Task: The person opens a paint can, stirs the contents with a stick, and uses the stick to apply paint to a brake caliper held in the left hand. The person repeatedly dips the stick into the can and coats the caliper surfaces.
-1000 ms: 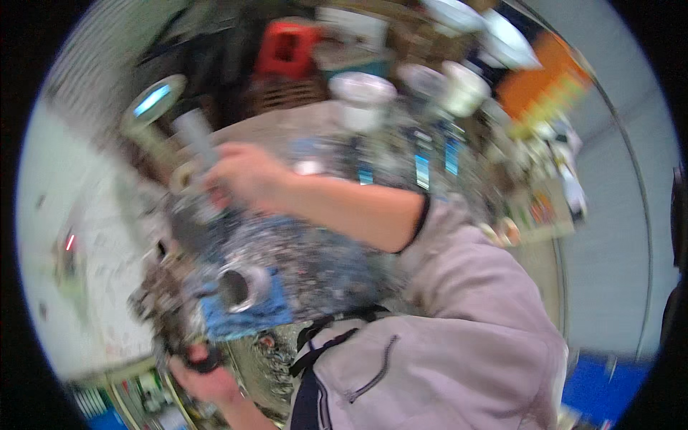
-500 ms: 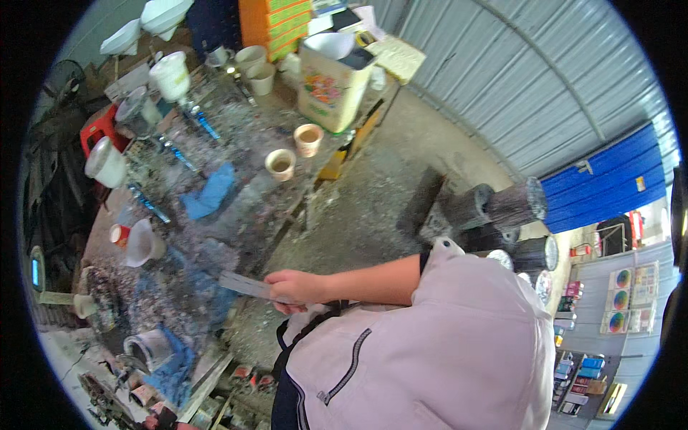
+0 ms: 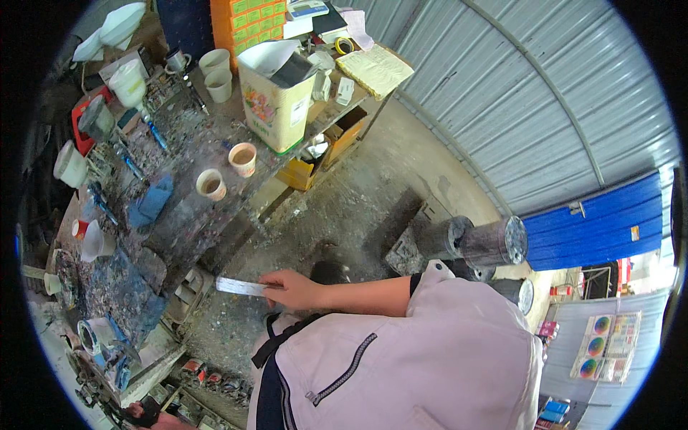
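My right hand (image 3: 288, 289) is closed round one end of a flat, silvery metal stirring stick (image 3: 241, 287), which points left, level, past the worktable's near edge. My left hand does not show. On the stained worktable (image 3: 188, 247), two paper cups stand nearest the stick: one (image 3: 211, 185) and another (image 3: 243, 160), both with brownish liquid inside. Further left lies a crumpled blue cloth (image 3: 151, 201). Beyond it are several spray guns with blue bodies and cups on top, among them one with a white cup (image 3: 129, 84).
A square cream tin (image 3: 276, 104) stands at the table's far end, beside orange boxes (image 3: 251, 25). Blackened drums (image 3: 494, 242) stand on the floor to the right. A corrugated metal wall (image 3: 494, 107) and a blue panel (image 3: 595, 222) rise behind them.
My view has shifted, so the table and its cups sit further left. The stirring stick, earlier over the table's edge, is now over the floor, still in my right hand.
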Demonstrator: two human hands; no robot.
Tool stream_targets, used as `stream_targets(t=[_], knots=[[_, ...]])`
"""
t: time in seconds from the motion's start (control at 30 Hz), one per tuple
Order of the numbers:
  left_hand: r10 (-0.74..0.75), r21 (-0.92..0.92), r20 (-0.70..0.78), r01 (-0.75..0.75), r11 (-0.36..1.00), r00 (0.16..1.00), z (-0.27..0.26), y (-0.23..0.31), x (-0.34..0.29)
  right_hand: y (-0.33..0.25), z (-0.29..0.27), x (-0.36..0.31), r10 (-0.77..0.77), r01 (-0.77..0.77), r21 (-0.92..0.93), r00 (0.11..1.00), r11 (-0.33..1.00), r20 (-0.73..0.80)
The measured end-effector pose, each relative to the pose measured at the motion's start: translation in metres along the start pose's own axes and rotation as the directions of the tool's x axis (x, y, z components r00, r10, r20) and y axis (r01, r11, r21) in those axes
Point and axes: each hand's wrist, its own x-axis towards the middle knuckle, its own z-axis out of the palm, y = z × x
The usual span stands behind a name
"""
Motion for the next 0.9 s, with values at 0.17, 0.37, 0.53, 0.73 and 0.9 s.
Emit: stream_targets(t=[0.17, 0.37, 0.53, 0.73, 0.9], knots=[[0.05, 0.023, -0.076, -0.049, 0.999, 0.996, 0.059, -0.044, -0.1, 0.011, -0.124, -0.015, 0.057, -0.057, 0.018, 0.998, 0.998, 0.038], [0.03, 0.12, -0.192, -0.006, 0.993, 0.981, 0.155, -0.088, -0.252, 0.012, -0.288, -0.029, 0.137, -0.133, -0.037, 0.984, 0.99, 0.113], [0.048, 0.14, -0.265, -0.01, 0.99, 0.963, 0.192, -0.098, -0.323, 0.034, -0.335, -0.021, 0.094, -0.093, -0.024, 0.994, 0.995, 0.06], [0.105, 0.188, -0.296, -0.05, 0.981, 0.949, 0.204, -0.072, -0.331, 0.048, -0.328, 0.002, 0.001, 0.008, -0.066, 0.991, 0.998, 0.131], [0.188, 0.232, -0.312, -0.117, 0.966, 0.931, 0.188, -0.028, -0.302, 0.044, -0.323, 0.004, 0.087, -0.077, -0.049, 0.967, 0.996, 0.24]])
